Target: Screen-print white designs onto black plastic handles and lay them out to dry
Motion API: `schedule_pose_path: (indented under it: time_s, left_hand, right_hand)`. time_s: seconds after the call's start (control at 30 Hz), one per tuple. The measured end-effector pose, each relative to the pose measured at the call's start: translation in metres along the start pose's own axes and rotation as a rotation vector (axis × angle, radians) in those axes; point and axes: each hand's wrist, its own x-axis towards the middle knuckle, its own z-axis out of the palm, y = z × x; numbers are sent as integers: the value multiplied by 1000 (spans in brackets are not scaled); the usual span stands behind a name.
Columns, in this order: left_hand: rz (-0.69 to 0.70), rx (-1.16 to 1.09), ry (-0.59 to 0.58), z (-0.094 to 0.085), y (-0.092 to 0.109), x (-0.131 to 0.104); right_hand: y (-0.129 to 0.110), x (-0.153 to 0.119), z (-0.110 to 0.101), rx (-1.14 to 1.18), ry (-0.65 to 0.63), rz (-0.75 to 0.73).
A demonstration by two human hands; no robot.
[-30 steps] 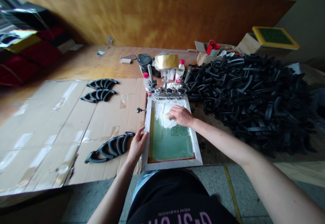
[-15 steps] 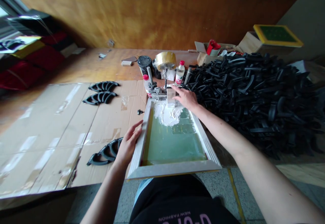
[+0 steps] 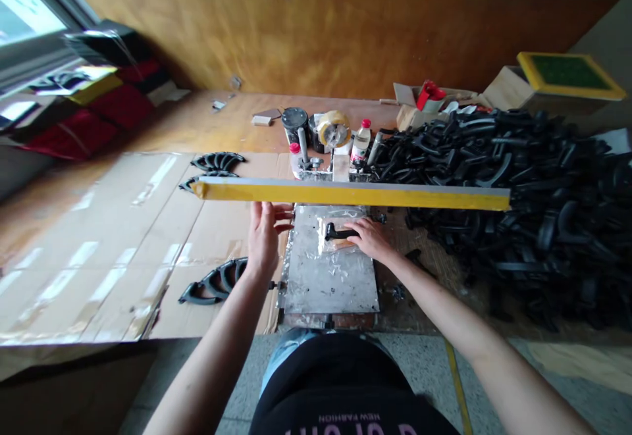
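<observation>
The screen frame [image 3: 355,195] is tilted up, its yellow-edged front bar seen edge-on above a grey metal plate [image 3: 332,283]. My left hand [image 3: 265,231] is under the bar's left part, fingers spread; whether it touches the frame is hard to see. A black curved part [image 3: 340,232] lies on a small taped mount on the plate. The fingers of my right hand [image 3: 368,237] are closed on the right end of that part. Behind the frame, a metal clamp assembly [image 3: 316,166] shows.
A large heap of black parts [image 3: 494,158] covers the right side. Rows of black parts [image 3: 212,283] lie on cardboard [image 3: 113,244] at left. A tape roll [image 3: 334,129], a bottle [image 3: 361,140] and a black tub [image 3: 295,126] stand behind. Boxes are at the back right.
The screen frame has swung up from lying flat, uncovering the plate and the black part. My right hand has left the squeegee area for the black part; my left hand has moved up and right.
</observation>
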Motion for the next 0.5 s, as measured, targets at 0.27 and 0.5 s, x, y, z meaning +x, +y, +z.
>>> schedule_pose_path:
  time_s: [0.27, 0.5]
  left_hand:
    - [-542, -22, -148, -3, -71, -97]
    - [-463, 218, 359, -141, -105, -97]
  right_hand:
    - [-99, -17, -8, 4, 9, -361]
    - [-192, -3, 74, 152, -115, -562]
